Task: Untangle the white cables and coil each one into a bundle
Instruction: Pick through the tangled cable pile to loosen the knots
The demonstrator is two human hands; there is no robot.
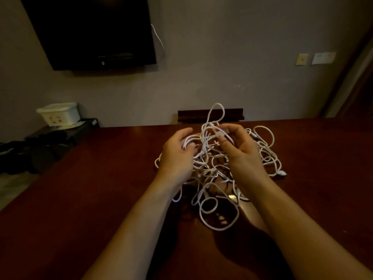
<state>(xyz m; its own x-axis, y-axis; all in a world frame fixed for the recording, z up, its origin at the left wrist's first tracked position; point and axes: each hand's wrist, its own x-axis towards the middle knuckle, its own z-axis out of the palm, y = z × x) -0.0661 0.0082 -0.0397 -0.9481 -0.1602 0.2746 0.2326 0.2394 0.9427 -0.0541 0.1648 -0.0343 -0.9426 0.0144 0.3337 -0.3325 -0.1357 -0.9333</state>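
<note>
A tangle of white cables [212, 174] lies in a loose heap on the dark red table [90, 199], with loops spreading right and toward me. My left hand [177, 152] grips a bunch of strands at the heap's left side, fingers curled into them. My right hand [240, 146] pinches a white plug end [220, 133] between thumb and fingers, lifted above the heap. One tall loop [217, 112] stands up behind both hands. Another connector [281, 173] lies at the heap's right edge.
A dark screen [90, 31] hangs on the wall at upper left. A white box [59, 114] sits on a low black stand beyond the table's left edge. A dark wooden piece [210, 115] stands at the table's far edge, behind the cables.
</note>
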